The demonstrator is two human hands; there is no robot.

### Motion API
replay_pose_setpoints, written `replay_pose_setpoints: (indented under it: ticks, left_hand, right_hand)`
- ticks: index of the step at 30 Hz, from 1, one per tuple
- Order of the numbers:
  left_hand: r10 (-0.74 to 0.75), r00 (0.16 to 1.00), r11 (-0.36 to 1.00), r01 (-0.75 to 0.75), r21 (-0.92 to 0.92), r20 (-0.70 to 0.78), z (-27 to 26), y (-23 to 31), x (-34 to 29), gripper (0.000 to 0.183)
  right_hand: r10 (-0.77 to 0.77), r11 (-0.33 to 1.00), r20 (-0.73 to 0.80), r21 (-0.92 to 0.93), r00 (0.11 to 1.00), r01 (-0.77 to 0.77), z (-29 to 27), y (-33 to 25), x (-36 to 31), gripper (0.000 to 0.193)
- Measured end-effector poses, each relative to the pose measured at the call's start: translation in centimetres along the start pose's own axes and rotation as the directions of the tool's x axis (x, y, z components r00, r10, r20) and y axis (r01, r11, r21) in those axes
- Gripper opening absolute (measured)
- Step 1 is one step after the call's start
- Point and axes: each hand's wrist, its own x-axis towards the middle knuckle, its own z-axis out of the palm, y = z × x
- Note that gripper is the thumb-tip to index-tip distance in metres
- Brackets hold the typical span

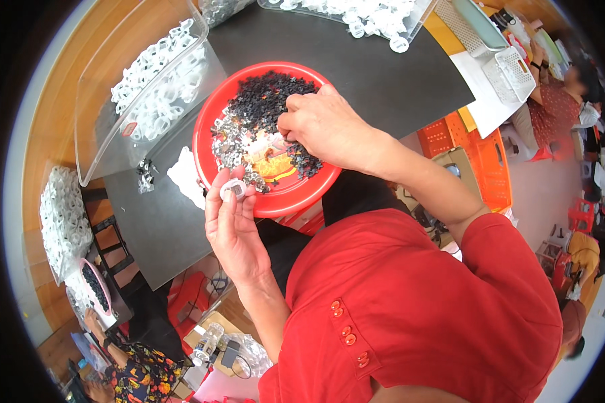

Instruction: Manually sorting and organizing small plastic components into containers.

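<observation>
right hand [319,124] fingertips buried in black parts [265,101], pinch not visible. white piece [234,189] in left hand [234,232] too small to identify. top clear tray [356,13] cut off by frame edge.

- A dark grey mat [383,74] covers the wooden table [64,87].
- Orange crates [480,151] stand on the pale floor [544,195] to the right.
- A white basket [514,70] sits on the table's far corner.
- A black stool [114,245] stands at lower left.
- Bright, even light fills the room.
</observation>
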Motion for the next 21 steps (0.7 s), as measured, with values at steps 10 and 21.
replay_pose_setpoints:
  ticks: [10,21]
  left_hand:
    - [0.060,0.998,0.992,-0.056,0.112,-0.030,0.7,-0.3,0.0,0.032]
    - [-0.043,0.997,0.999,0.041,0.025,0.071,3.0,-1.3,1.3,0.019]
  right_hand:
    - [0.088,0.968,-0.059,0.240,0.994,-0.072,-0.5,0.5,0.4,0.008]
    - [0.123,0.109,0.317,0.938,0.941,-0.330,-1.4,-2.4,0.0,0.019]
